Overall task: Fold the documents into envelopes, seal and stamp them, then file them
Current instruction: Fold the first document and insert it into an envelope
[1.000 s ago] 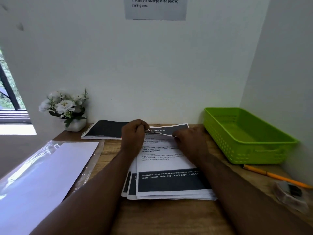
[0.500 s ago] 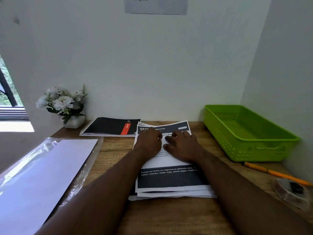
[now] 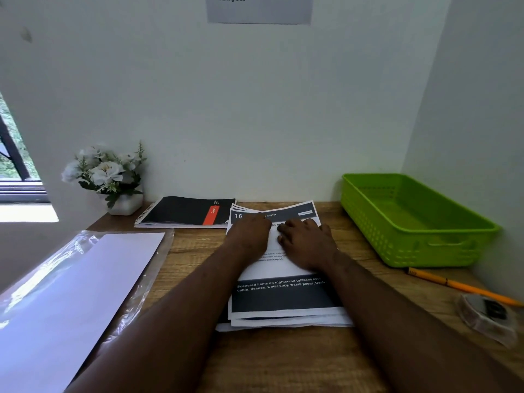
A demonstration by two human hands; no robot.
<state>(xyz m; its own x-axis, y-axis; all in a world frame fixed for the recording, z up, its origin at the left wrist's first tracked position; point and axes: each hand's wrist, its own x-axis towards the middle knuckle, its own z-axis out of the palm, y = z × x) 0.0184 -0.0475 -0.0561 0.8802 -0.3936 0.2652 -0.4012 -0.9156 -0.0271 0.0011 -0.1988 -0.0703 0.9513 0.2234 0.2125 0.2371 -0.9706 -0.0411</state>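
I'm looking at a small office desk nook: a wooden tabletop (image 3: pixel 283 364) walled in white, printed documents (image 3: pixel 283 299) at centre, a spiral notebook (image 3: pixel 181 212) at 11 o'clock, a green filing tray (image 3: pixel 425 239) at 2 o'clock, a posted instruction sheet (image 3: pixel 259 9) at 12 o'clock.

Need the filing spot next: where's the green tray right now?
In the head view the green tray sits at the desk's far right corner against the wall, right of the document stack, with the orange pencil just in front.

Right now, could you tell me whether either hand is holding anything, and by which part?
Nothing is gripped. The left hand and the right hand rest on the upper half of the document stack, pressing it.
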